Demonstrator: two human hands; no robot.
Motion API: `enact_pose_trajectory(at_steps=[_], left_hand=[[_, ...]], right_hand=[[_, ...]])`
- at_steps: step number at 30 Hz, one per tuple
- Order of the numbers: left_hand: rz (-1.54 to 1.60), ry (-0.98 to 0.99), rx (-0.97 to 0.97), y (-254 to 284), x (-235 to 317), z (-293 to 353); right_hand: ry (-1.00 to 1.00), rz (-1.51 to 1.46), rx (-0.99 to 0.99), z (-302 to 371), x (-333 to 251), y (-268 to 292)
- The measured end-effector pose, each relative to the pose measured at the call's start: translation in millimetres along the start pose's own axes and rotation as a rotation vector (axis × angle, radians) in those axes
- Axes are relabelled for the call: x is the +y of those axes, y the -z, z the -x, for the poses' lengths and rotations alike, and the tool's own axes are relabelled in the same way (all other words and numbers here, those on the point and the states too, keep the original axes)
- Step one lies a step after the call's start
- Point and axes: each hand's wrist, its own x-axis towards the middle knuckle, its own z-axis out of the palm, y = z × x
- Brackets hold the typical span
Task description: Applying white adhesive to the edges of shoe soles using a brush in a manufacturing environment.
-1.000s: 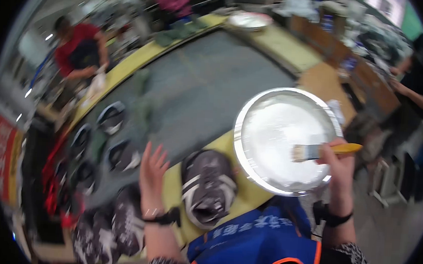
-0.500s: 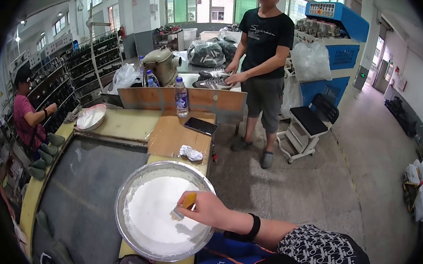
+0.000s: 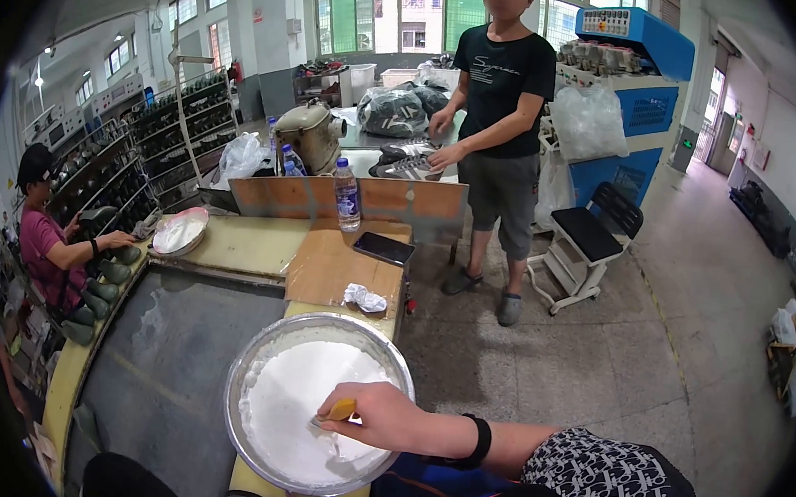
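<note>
- My right hand is clenched around a yellow-handled brush; its head is pressed into the white paste, so I judge the grip is low on the handle for control.
- The paste fills a round, shallow metal basin on the yellow bench edge, right in front of me, within easy reach.
- My left hand is out of view.
- Beyond the basin lie a crumpled white tissue, a black phone and a clear plastic water bottle.
</note>
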Motion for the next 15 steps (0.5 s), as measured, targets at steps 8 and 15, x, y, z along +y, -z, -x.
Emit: enact_pose_trajectory(at_steps=[8,15], left_hand=[[0.478,0.141,-0.142,-30.1,-19.9,-32.8],[0.835,0.319,-0.189,-58.1,-64.3,-49.8]], right_hand=[[-0.092,0.190,-0.100,3.7,19.2,-2.9],[0.250,-0.311,0.342,1.2,-25.9,11.8]])
